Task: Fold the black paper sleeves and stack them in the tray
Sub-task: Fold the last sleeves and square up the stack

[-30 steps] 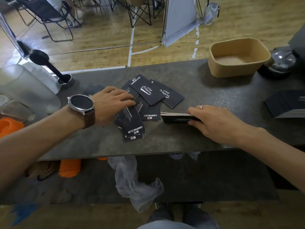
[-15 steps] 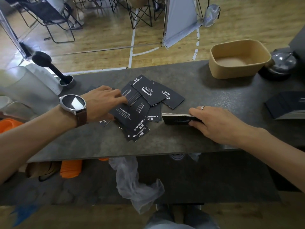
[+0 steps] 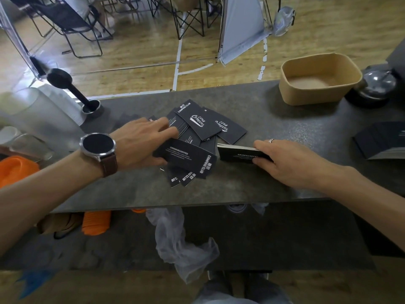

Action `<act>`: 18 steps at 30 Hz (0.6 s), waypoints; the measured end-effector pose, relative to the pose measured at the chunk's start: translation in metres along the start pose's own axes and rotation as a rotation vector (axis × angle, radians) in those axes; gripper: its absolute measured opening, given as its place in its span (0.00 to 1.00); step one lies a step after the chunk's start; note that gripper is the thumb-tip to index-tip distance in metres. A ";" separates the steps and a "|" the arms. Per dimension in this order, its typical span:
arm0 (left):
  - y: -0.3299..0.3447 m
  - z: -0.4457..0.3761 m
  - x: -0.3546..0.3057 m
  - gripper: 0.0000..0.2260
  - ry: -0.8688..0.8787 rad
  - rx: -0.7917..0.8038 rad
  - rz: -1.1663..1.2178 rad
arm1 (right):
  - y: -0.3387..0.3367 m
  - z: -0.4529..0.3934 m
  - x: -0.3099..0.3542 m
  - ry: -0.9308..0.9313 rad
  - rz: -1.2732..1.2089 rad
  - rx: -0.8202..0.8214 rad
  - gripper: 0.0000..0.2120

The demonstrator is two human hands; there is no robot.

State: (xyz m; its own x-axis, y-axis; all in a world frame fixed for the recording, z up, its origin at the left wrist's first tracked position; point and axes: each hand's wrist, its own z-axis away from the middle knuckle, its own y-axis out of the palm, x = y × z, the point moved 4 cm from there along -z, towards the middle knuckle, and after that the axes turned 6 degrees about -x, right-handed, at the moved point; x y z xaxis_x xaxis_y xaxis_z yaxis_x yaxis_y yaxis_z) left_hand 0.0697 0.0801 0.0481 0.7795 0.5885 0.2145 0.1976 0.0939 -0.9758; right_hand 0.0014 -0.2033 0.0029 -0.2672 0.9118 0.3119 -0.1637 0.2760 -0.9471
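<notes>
**Sleeve picked from the loose pile, neat stack held ready**

The black paper sleeves [image 3: 198,132] lie fanned in a loose heap at the middle of the grey counter [image 3: 285,128], overlapping at odd angles, printed faces up. That spread looks like a working pile, kept within easy reach of both hands. Just right of it, a squared-up stack of sleeves [image 3: 237,153] sits flat on the counter, probably gathered so it can go into the tray in 1 move.

The left hand [image 3: 140,145] grips 1 sleeve [image 3: 186,157] from the near side of the heap: the thumb is under its left end and the fingers [image 3: 166,128] lie spread, nearly straight, over the cards behind it. The right hand [image 3: 291,159] holds the stack by its right end, fingers curled along the far edge and thumb on the near edge, seemingly steadying it.

The brown tray [image 3: 291,93] stands well apart at the far right of the counter and shows nothing black inside. A second dark pile [image 3: 381,141] rests at the right edge.
</notes>
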 end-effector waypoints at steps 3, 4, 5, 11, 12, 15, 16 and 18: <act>0.000 -0.009 -0.024 0.25 -0.027 -0.051 0.039 | -0.004 -0.003 -0.002 0.024 0.000 -0.028 0.08; 0.003 -0.014 -0.030 0.24 -0.037 -0.066 0.064 | -0.004 -0.004 -0.003 0.026 0.004 -0.030 0.08; 0.006 -0.019 -0.035 0.21 -0.050 -0.079 0.103 | -0.004 -0.004 -0.003 0.029 0.001 -0.028 0.09; 0.018 -0.047 -0.059 0.14 -0.165 -0.135 0.352 | -0.002 -0.001 -0.002 0.016 -0.004 -0.050 0.21; 0.018 -0.050 -0.061 0.14 -0.173 -0.141 0.384 | -0.002 0.000 -0.002 0.016 -0.017 -0.057 0.23; 0.019 -0.058 -0.066 0.10 -0.193 -0.158 0.438 | -0.004 -0.001 -0.005 0.014 -0.047 -0.075 0.27; 0.019 -0.059 -0.068 0.09 -0.199 -0.165 0.467 | -0.004 -0.001 -0.004 0.007 -0.025 -0.066 0.26; 0.017 -0.064 -0.076 0.08 -0.199 -0.178 0.516 | -0.001 -0.001 -0.002 -0.014 0.050 -0.048 0.18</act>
State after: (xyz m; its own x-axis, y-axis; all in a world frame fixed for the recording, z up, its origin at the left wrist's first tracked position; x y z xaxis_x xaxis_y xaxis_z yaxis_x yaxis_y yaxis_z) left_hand 0.0523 -0.0140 0.0177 0.6785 0.6633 -0.3157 -0.0679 -0.3713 -0.9260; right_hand 0.0035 -0.2052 0.0035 -0.2874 0.9204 0.2652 -0.1041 0.2452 -0.9639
